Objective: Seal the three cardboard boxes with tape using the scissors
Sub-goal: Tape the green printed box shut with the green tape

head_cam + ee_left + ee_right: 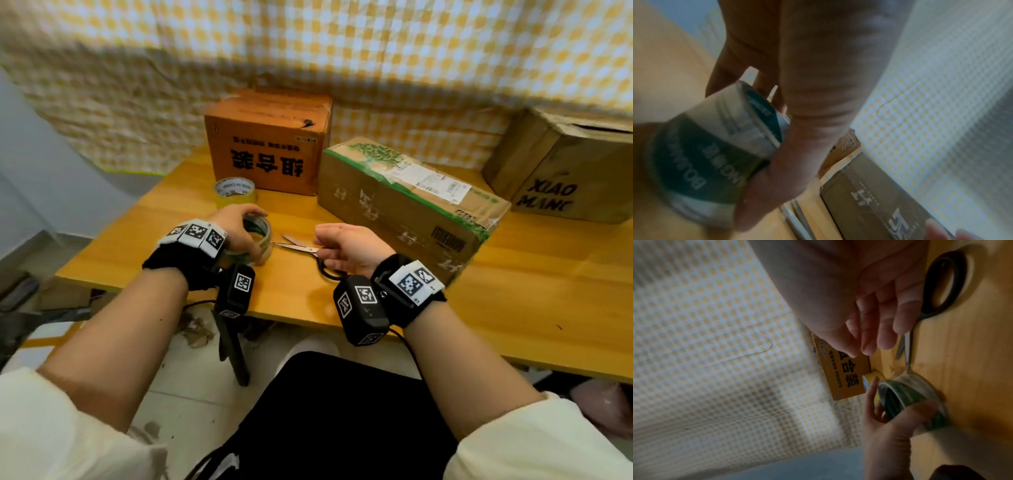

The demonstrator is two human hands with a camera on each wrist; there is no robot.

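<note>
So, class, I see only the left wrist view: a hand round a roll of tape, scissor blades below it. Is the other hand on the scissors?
Observer: No. The right hand hovers over the black handles of the scissors, fingers loosely curled, holding nothing.
Operator: Is the roll of tape in the left hand the only one?
Observer: No, a yellow roll lies flat in front of the orange box.
Operator: I see two boxes. Where is the third?
Observer: The third box stands at the far right end of the table, lettered XIAO MANG.
</note>
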